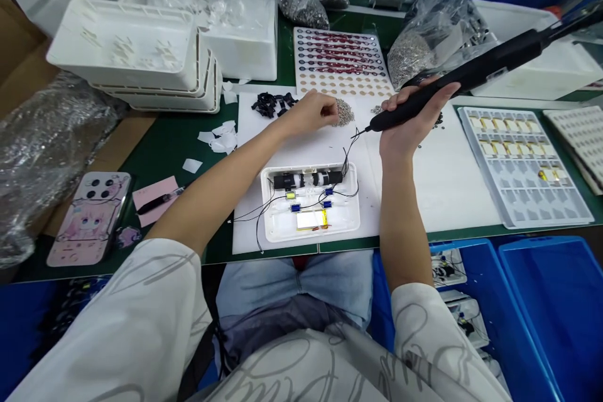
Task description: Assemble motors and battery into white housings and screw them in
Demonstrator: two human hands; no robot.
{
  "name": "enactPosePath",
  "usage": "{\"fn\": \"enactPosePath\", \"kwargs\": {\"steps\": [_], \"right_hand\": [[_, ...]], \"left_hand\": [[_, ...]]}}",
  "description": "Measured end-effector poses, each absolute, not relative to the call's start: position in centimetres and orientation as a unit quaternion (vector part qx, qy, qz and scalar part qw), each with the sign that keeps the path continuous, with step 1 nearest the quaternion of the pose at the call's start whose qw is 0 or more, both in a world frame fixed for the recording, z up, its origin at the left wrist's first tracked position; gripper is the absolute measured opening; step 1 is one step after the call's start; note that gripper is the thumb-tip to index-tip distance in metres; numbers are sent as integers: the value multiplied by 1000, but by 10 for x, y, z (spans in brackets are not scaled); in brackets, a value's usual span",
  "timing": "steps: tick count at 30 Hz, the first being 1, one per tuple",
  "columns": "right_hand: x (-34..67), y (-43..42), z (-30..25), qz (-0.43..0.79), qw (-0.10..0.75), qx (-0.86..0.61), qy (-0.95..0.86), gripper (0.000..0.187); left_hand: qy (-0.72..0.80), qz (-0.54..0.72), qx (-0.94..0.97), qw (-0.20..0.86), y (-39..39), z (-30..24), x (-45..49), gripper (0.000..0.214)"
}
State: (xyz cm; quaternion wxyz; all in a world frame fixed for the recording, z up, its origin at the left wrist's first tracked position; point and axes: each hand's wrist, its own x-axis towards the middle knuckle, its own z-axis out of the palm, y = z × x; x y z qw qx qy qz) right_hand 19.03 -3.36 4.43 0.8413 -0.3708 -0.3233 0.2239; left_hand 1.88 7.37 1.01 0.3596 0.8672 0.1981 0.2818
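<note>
Left-hand grip: the left hand (316,110) has its fingers curled together at the left edge of a heap of small silver metal screws (345,112); whether they pinch one, I cannot tell.
Right-hand grip: the right hand (409,133) is wrapped around a long black cylindrical electric screwdriver (490,66), its tip slanting down to the left.
Far left: a stack of white plastic baskets (203,83).
Near left: a pink phone with a printed character (87,220).
Near middle: an open white rectangular plastic housing (281,230) lies between the forearms, holding a flat silver-and-yellow battery (311,220) and black tubular parts (283,181).
Right: a pale plastic compartment tray (518,198), its far rows filled with white-and-yellow pieces (503,149).
</note>
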Motion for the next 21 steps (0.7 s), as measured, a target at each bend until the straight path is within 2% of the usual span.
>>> {"fn": "enactPosePath", "kwargs": {"steps": [3,6,11,21], "right_hand": [[187,-36,46,221,835,-370,-342,60],[185,-37,45,219,822,-381,-363,62],[188,-37,41,205,807,-398,-385,64],[190,-39,42,203,797,-436,-365,69]], "left_hand": [[164,181,896,371,56,14,0,11],[141,125,922,337,44,16,-8,15],[123,109,955,248,38,14,-3,24],[87,107,967,216,52,11,10,24]]}}
